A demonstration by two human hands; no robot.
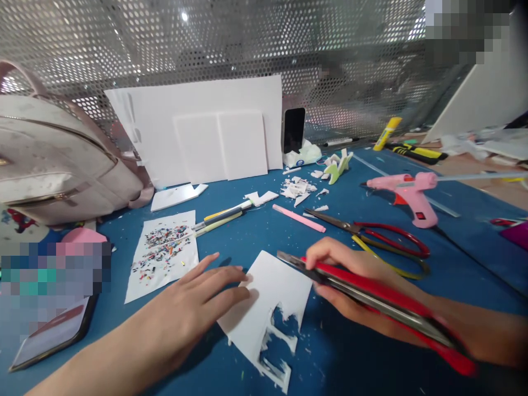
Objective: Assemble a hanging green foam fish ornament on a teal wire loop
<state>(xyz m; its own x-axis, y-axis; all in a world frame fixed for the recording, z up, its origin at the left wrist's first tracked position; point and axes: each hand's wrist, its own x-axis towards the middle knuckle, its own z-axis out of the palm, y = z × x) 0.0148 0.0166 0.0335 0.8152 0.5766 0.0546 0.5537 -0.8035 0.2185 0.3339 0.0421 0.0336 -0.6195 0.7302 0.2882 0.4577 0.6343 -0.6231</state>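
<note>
My left hand [193,308] has its fingers spread, the fingertips on or just above the left edge of a white foam sheet [268,291]. Ragged holes and torn strips mark the sheet's lower right part. My right hand [350,275] is wrapped round a red utility knife [371,291], its metal tip pointing left near the sheet's upper right edge. Whether the tip touches the sheet I cannot tell. Beyond my right hand lie red-and-yellow-handled scissors [383,236] and a pink pen [299,218].
White panels [243,146] and a dark phone [294,130] stand at the back. Foam scraps [297,188], a pink glue gun [412,192] and a yellow glue stick [388,133] lie farther off. Leftward are a paper with bits [142,280], another phone [53,341] and a backpack [61,159].
</note>
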